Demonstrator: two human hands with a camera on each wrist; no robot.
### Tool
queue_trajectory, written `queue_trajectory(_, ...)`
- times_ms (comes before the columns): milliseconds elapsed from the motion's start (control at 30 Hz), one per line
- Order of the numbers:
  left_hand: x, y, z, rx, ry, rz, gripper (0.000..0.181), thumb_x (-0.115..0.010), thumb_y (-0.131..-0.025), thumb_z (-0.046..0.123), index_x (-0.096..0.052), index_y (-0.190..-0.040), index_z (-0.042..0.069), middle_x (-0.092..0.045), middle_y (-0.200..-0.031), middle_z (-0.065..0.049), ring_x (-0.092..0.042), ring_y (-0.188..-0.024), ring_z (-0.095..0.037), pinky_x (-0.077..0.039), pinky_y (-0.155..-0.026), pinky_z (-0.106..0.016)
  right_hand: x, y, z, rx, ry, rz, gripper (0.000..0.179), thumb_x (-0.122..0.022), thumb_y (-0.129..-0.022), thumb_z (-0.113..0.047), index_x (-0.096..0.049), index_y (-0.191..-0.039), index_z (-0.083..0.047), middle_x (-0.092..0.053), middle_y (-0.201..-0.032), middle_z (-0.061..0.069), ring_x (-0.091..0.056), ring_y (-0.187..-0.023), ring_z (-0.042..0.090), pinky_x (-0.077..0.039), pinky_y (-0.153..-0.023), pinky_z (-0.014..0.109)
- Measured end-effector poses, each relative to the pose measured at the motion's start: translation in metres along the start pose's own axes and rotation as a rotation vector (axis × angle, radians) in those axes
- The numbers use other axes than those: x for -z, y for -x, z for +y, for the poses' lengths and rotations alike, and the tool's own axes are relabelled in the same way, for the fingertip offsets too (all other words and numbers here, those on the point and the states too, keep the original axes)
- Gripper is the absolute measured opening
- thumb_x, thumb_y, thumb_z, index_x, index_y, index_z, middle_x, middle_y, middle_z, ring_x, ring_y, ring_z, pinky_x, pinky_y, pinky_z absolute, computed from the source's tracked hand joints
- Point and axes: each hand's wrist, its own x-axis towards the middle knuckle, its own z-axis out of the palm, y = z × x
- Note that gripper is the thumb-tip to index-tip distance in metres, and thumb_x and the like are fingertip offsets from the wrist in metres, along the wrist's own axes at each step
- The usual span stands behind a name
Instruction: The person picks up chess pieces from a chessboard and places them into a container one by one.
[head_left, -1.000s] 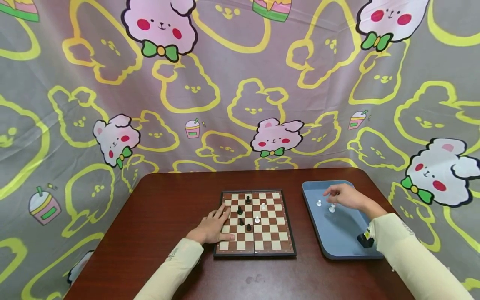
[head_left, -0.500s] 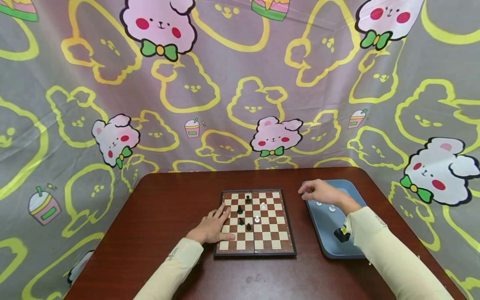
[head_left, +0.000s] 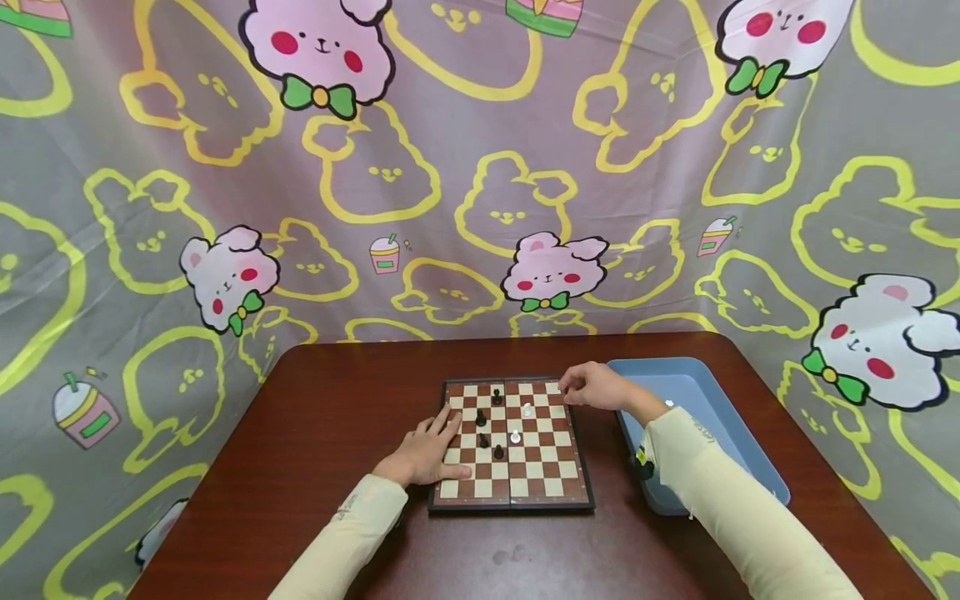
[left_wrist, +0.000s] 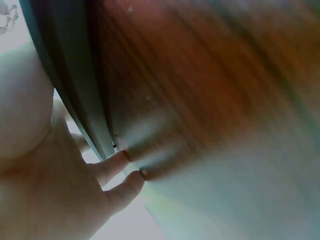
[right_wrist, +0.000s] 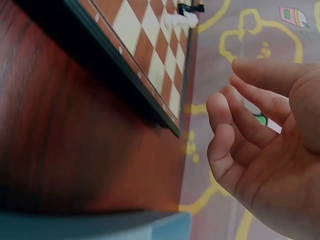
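Note:
My left hand (head_left: 425,454) lies across the left edge of a folding chessboard (head_left: 551,487), with fingers spread and thumb over the near squares. In the left wrist view, fingertips of the left hand (left_wrist: 55,195) reach past the board's dark side to the table. My right hand (head_left: 596,387) hovers by the board's far right corner. Its fingers are loosely bent, and nothing shows between them in the right wrist view. On the board stand several black pieces, among them a black pawn (head_left: 498,452), plus a white pawn (head_left: 515,437) and another white piece (head_left: 527,410).
A blue-grey tray (head_left: 738,446) sits right of the board, partly under my right forearm. One white piece (head_left: 670,403) shows in it beside the sleeve. The brown wooden table (head_left: 337,392) is enclosed by a patterned cloth (head_left: 450,208) at the back and sides.
My right hand has moved left from above the tray, past its left rim, to the board's far right corner. The left hand has stayed on the board.

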Motion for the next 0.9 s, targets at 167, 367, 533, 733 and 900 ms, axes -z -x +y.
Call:
queue_trajectory(167,0.001,0.001,-0.001,0.002,-0.004,-0.001,0.101,-0.055,-0.080,0.069,-0.015,-0.153,0.013,-0.005,-0.157,-0.013,-0.026,-0.134,-0.042,-0.031,-0.099,-0.057,-0.014,-0.009,-0.006,-0.014,0.004,0.010,0.021,-0.065,-0.090,-0.011,-0.066,-0.109,-0.004,-0.063,-0.087,-0.001,-0.058,-0.078,0.015,-0.047,-0.068,0.035)
queue_trajectory(367,0.000,0.000,-0.002,-0.001,-0.002,0.005,0.101,-0.055,-0.080,0.069,-0.016,-0.153,0.012,-0.007,-0.157,-0.013,-0.026,-0.134,-0.042,-0.031,-0.099,-0.057,-0.027,-0.018,-0.008,-0.006,-0.019,-0.004,0.023,-0.064,-0.090,-0.009,-0.065,-0.112,-0.002,-0.061,-0.089,0.001,-0.058,-0.078,0.015,-0.048,-0.069,0.036)
queue_trajectory(533,0.001,0.001,-0.002,0.001,-0.001,0.004,0.100,-0.055,-0.080,0.069,-0.017,-0.153,0.012,-0.007,-0.157,-0.012,-0.025,-0.134,-0.041,-0.031,-0.099,-0.057,-0.037,-0.026,-0.010,0.000,-0.011,-0.009,0.026,-0.064,-0.090,-0.010,-0.064,-0.115,-0.005,-0.064,-0.096,0.002,-0.060,-0.084,0.016,-0.049,-0.072,0.037)
queue_trajectory(733,0.002,0.000,-0.002,-0.007,0.001,0.005,0.100,-0.055,-0.080,0.068,-0.017,-0.153,0.011,-0.008,-0.157,-0.014,-0.026,-0.134,-0.042,-0.030,-0.099,-0.058,-0.047,-0.031,-0.013,0.014,-0.012,-0.011,0.024,-0.063,-0.090,-0.011,-0.067,-0.113,-0.008,-0.063,-0.092,0.001,-0.058,-0.079,0.016,-0.047,-0.064,0.033)
queue_trajectory(900,-0.001,-0.001,-0.003,-0.010,0.000,-0.002,0.100,-0.055,-0.081,0.068,-0.015,-0.153,0.011,-0.006,-0.157,-0.014,-0.025,-0.134,-0.043,-0.030,-0.099,-0.058,-0.053,-0.034,-0.013,0.007,-0.032,-0.017,0.021,-0.062,-0.090,-0.009,-0.068,-0.111,-0.009,-0.063,-0.084,-0.001,-0.054,-0.066,0.014,-0.041,-0.057,0.030)
